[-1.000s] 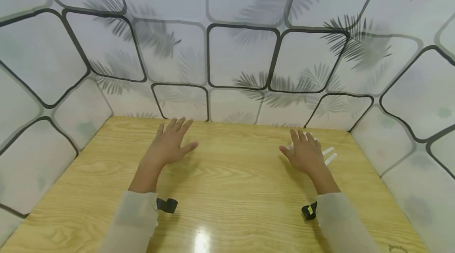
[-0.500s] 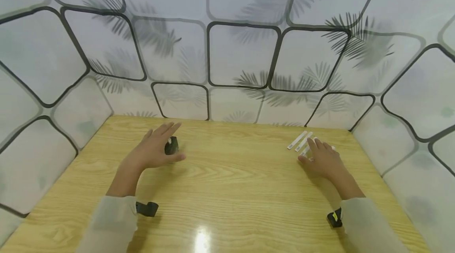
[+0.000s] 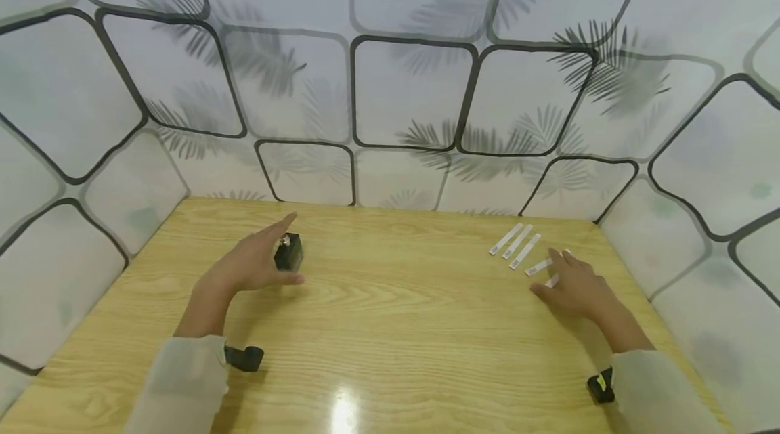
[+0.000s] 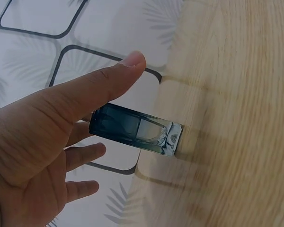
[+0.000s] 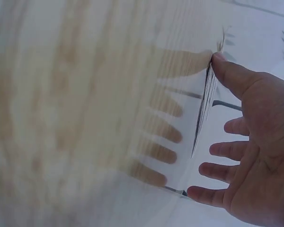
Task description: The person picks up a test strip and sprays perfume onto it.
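White strips (image 3: 538, 267) partly behind right hand (image 3: 577, 288)

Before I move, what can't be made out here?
Head view: two white strips, partly covered by the right hand.
Head view: their print, too small to read.
Left wrist view: a fingertip of the left hand, behind the dark bottle.
Right wrist view: near tabletop, blurred.

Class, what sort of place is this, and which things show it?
Probably an indoor work booth: a wooden table hemmed in by patterned walls at the back and both sides, plus a small bottle and white strips.
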The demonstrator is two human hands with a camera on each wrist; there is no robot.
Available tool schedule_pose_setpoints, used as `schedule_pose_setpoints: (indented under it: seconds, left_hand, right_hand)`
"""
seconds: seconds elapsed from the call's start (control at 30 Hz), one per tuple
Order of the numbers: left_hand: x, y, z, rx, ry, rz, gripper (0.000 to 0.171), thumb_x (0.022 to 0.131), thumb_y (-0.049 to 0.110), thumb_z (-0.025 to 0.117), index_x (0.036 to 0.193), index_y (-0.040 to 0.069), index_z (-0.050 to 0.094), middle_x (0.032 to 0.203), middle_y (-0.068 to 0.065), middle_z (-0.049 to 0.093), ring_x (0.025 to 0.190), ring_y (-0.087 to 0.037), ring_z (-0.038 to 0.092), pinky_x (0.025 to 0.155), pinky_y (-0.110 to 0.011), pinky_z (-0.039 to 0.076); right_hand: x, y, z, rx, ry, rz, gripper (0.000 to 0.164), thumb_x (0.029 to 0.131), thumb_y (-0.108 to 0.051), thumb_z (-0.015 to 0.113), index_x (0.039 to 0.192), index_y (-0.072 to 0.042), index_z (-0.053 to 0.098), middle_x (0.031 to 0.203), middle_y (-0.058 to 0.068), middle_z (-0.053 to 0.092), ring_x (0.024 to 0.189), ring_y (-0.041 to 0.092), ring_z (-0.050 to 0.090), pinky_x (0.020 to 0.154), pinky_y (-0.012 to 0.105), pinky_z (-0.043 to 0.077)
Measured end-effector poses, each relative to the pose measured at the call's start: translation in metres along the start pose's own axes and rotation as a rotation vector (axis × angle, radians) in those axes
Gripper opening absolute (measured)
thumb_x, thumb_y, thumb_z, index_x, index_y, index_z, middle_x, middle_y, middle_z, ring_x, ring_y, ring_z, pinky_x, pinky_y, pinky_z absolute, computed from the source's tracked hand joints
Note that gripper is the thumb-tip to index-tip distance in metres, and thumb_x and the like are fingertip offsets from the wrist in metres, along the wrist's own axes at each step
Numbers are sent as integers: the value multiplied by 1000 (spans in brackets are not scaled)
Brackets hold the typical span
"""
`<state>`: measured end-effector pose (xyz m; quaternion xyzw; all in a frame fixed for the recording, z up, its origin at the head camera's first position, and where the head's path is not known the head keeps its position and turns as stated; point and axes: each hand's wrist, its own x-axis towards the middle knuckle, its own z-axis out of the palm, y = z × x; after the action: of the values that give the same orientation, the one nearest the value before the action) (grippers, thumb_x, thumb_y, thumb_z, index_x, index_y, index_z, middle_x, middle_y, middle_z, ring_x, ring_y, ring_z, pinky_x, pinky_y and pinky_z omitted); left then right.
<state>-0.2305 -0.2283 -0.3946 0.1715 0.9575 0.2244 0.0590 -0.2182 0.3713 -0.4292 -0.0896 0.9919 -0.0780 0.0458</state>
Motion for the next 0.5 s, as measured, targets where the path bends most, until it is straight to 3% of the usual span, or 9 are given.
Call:
schedule_pose_setpoints:
  seconds: [0.2, 0.3, 0.43, 0.5]
  left_hand:
    - [-1, -2, 0, -60, -28, -16, 118, 82, 55, 83, 167, 22, 8, 163, -26, 27, 138, -52, 41, 109, -68, 32]
    - [-3, -4, 0, -82, -36, -26, 115, 83, 55, 82, 167, 25, 9, 163, -26, 29, 116, -46, 60, 107, -69, 33]
    - [-3, -6, -2, -83, -27, -24, 110, 84, 54, 82, 166, 23, 17, 160, -26, 33, 115, -46, 61, 107, -69, 34]
    - [-2, -6, -3, -79, -23, -17, 106, 84, 55, 81, 165, 20, 23, 160, -26, 34, 132, -51, 49, 107, -70, 34]
  right_hand:
    - [-1, 16, 0, -12, 22, -17, 113, 90, -64, 68, 146, 25, 26, 139, 49, 40, 116, 71, 45, 88, 74, 43]
    - [-4, 24, -2, -12, 33, -37, 110, 88, -60, 73, 142, 27, 32, 127, 50, 49, 110, 68, 50, 88, 72, 43]
    - [-9, 33, -7, 62, 30, -31, 100, 86, -51, 79, 136, 26, 41, 111, 44, 60, 105, 62, 56, 88, 68, 46]
    - [-13, 37, -10, 126, 16, -13, 96, 86, -44, 82, 137, 26, 41, 105, 38, 64, 102, 58, 60, 88, 65, 48]
